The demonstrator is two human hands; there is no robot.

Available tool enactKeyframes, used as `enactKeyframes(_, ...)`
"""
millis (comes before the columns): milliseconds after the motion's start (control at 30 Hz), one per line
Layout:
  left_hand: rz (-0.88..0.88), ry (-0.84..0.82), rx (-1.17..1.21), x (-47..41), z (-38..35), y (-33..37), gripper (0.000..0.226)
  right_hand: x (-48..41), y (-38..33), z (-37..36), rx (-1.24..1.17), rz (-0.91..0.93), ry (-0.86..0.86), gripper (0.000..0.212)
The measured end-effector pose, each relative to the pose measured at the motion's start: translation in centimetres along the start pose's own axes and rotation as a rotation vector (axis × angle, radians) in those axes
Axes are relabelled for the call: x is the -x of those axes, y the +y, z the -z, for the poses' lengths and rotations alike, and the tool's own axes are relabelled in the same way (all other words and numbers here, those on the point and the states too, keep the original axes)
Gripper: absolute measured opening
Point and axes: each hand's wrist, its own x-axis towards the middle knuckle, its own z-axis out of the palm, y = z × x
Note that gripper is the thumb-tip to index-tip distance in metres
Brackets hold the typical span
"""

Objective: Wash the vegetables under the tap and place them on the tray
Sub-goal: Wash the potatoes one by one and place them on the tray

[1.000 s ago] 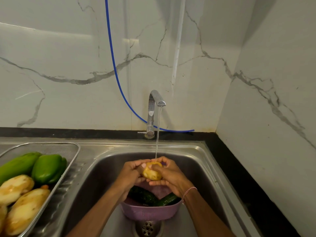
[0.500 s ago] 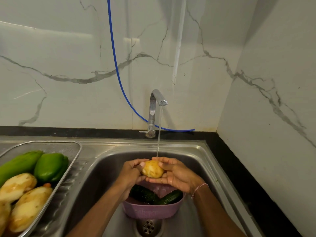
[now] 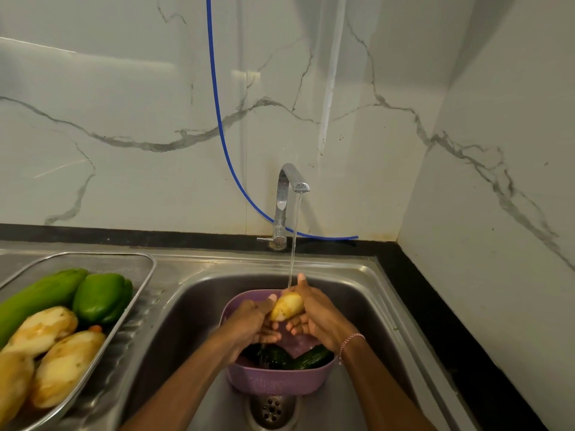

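A peeled yellow potato [image 3: 287,306] is held between both hands under the running stream from the chrome tap [image 3: 287,197]. My left hand [image 3: 252,321] grips its lower left side with the thumb up along it. My right hand [image 3: 314,312] cups it from the right, fingers curled under. Below them a purple basket [image 3: 273,382] stands in the sink and holds dark green cucumbers [image 3: 298,359]. On the left drainboard, the wire mesh tray [image 3: 137,262] carries several peeled potatoes [image 3: 67,367], a green pepper [image 3: 101,298] and a long green vegetable [image 3: 37,298].
The steel sink [image 3: 367,293] has its drain [image 3: 270,410] just in front of the basket. A blue hose [image 3: 222,132] hangs down the marble wall behind the tap. A black counter edge [image 3: 429,312] and a side wall close in on the right.
The potato has turned from lying level to standing tilted between the hands, and both hands shifted slightly while rubbing it. The view dipped, showing more of the purple basket's far rim.
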Motion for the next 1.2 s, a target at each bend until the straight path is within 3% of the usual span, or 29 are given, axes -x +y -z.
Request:
enactKeyframes(67,0.050,0.051,0.081,-0.1,0.1,0.2,0.052,0.7,-0.1,1.2,-0.018,0.033,-0.162,0.045)
enactKeyframes(133,0.084,0.069,0.112,0.4,0.2,0.5,0.053,1.4,-0.2,2.3,0.067,0.078,-0.219,0.043)
enactKeyframes(267,-0.045,0.128,-0.319,1.6,0.9,0.2,0.057,1.6,-0.2,3.0,0.352,0.109,-0.025,0.040)
enactKeyframes(367,-0.237,0.270,-0.689,2.1,2.2,-0.4,0.041,2.0,-0.2,2.9,0.566,0.136,0.128,0.045)
enactKeyframes(533,-0.380,0.316,-0.781,3.6,2.2,-0.6,0.024,4.8,-2.3,1.7,1.137,0.305,0.226,0.042)
enactKeyframes(600,-0.435,0.302,-0.757,4.7,1.7,-0.4,0.019,6.4,-3.5,1.0,1.136,0.396,0.274,0.044)
enactKeyframes(733,-0.578,0.209,-0.673,7.6,0.8,1.5,0.047,9.3,-6.0,-0.3,1.003,0.664,0.414,0.037)
enactKeyframes(867,-0.617,0.226,-0.637,10.1,1.3,2.8,0.051,11.2,-5.8,-2.6,0.826,0.916,0.561,0.041)
enactKeyframes(933,-0.604,0.231,-0.645,10.8,2.0,2.9,0.053,10.9,-5.0,-3.0,0.926,0.845,0.512,0.040)
enactKeyframes(1033,-0.588,0.207,-0.675,11.8,3.4,2.8,0.062,10.4,-4.5,-4.2,1.029,0.599,0.392,0.037)
enactKeyframes(1200,-0.676,0.209,-0.631,13.9,5.9,3.6,0.068,10.5,-5.8,-9.5,0.543,0.603,0.336,0.038)
